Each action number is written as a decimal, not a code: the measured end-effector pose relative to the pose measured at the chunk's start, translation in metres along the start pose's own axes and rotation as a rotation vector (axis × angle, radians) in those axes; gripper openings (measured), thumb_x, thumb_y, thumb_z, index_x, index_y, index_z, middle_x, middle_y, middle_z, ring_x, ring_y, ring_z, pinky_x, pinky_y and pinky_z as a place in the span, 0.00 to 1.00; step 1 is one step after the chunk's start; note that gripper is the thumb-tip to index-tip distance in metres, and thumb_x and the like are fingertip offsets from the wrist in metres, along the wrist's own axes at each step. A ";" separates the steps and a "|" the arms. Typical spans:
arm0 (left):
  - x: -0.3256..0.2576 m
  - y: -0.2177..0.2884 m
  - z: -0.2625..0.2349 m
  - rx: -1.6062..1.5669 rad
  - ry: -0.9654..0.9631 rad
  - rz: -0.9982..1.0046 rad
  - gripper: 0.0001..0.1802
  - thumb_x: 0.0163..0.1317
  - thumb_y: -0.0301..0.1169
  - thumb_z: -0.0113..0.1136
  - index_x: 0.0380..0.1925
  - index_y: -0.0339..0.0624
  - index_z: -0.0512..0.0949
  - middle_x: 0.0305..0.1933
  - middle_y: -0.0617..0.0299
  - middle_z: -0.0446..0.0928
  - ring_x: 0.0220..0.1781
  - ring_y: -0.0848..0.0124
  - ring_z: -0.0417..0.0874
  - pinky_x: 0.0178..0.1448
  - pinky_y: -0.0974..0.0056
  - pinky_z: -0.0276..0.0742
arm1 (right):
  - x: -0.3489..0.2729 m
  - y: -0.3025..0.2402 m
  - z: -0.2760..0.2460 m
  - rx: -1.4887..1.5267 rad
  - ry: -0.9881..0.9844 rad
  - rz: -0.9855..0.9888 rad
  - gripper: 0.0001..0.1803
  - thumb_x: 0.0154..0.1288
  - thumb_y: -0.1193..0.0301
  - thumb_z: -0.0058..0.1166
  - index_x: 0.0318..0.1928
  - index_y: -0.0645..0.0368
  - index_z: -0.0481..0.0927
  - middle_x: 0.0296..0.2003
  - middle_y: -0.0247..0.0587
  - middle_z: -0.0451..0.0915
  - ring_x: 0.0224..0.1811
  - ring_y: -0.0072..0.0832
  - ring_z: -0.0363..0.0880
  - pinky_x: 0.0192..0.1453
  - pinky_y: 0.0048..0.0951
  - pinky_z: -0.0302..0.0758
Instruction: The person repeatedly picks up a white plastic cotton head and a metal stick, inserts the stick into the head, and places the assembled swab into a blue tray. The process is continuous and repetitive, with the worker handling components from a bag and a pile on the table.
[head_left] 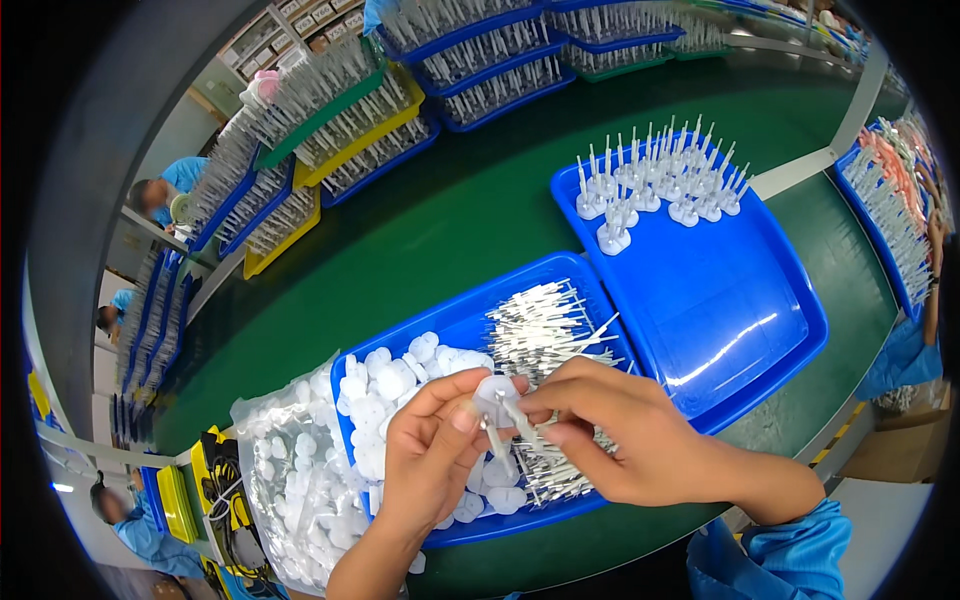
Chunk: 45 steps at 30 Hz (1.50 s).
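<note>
My left hand [432, 455] pinches a small white round disc [495, 393] between thumb and fingers. My right hand [610, 430] holds a thin white pin [518, 412] with its tip at the disc. Both hands hover over the near blue tray [455, 325], which holds a heap of white discs [385, 385] on its left and a pile of white pins [545, 320] on its right. A second blue tray [740, 310] lies to the right; at its far end stand several assembled discs with upright pins [655, 185].
A clear plastic bag of white discs [290, 480] lies left of the near tray. Stacked blue, yellow and green trays [400, 110] of pins line the far side of the green table [440, 210]. Other people in blue work at the left and right edges.
</note>
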<state>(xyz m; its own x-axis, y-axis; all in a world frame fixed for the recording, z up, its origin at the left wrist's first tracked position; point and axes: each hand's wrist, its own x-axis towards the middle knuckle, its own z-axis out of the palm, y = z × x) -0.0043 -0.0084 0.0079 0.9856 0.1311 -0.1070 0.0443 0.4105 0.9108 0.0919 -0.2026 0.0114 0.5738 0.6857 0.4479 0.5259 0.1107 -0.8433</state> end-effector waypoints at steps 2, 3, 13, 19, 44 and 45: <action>0.002 -0.001 -0.001 -0.057 -0.026 -0.100 0.21 0.75 0.32 0.53 0.61 0.30 0.69 0.62 0.37 0.75 0.62 0.57 0.80 0.69 0.48 0.74 | -0.004 -0.001 0.008 -0.021 0.012 0.056 0.15 0.63 0.81 0.58 0.51 0.66 0.77 0.39 0.48 0.76 0.36 0.42 0.83 0.35 0.36 0.80; 0.004 -0.003 0.000 -0.090 -0.033 -0.133 0.20 0.73 0.31 0.55 0.59 0.29 0.71 0.62 0.38 0.75 0.61 0.57 0.81 0.68 0.50 0.76 | -0.006 0.002 0.009 -0.089 0.019 0.026 0.16 0.63 0.79 0.59 0.51 0.66 0.75 0.39 0.48 0.76 0.36 0.43 0.83 0.35 0.37 0.80; -0.001 0.021 -0.009 1.187 -0.086 0.184 0.17 0.59 0.30 0.70 0.46 0.32 0.80 0.52 0.51 0.80 0.54 0.55 0.81 0.56 0.57 0.77 | 0.017 0.040 -0.077 -0.459 0.300 0.275 0.05 0.58 0.79 0.57 0.36 0.66 0.78 0.23 0.54 0.80 0.26 0.48 0.83 0.32 0.40 0.78; -0.004 0.028 -0.008 1.574 -0.149 0.130 0.21 0.54 0.31 0.73 0.47 0.37 0.81 0.53 0.55 0.76 0.53 0.52 0.76 0.58 0.57 0.72 | 0.027 0.110 -0.125 -0.798 0.314 0.414 0.04 0.61 0.79 0.58 0.32 0.69 0.80 0.21 0.54 0.82 0.23 0.39 0.85 0.29 0.37 0.78; -0.002 0.044 -0.031 0.968 0.035 0.163 0.19 0.67 0.31 0.64 0.53 0.32 0.79 0.50 0.48 0.83 0.45 0.59 0.88 0.52 0.60 0.83 | 0.039 0.036 0.004 -1.071 -0.361 -0.030 0.13 0.49 0.81 0.56 0.39 0.68 0.79 0.36 0.52 0.82 0.42 0.44 0.83 0.44 0.41 0.74; 0.000 0.044 -0.031 0.720 0.040 0.108 0.19 0.69 0.32 0.61 0.55 0.31 0.77 0.51 0.45 0.82 0.46 0.57 0.87 0.53 0.58 0.83 | 0.039 0.039 0.003 -1.044 -0.321 -0.024 0.13 0.50 0.81 0.56 0.40 0.68 0.79 0.35 0.52 0.82 0.42 0.44 0.83 0.44 0.41 0.75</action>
<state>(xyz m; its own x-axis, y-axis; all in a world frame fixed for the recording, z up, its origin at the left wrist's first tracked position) -0.0075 0.0373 0.0356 0.9843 0.1762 -0.0035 0.0572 -0.3005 0.9521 0.1330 -0.1695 -0.0042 0.4456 0.8640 0.2344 0.8951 -0.4345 -0.1001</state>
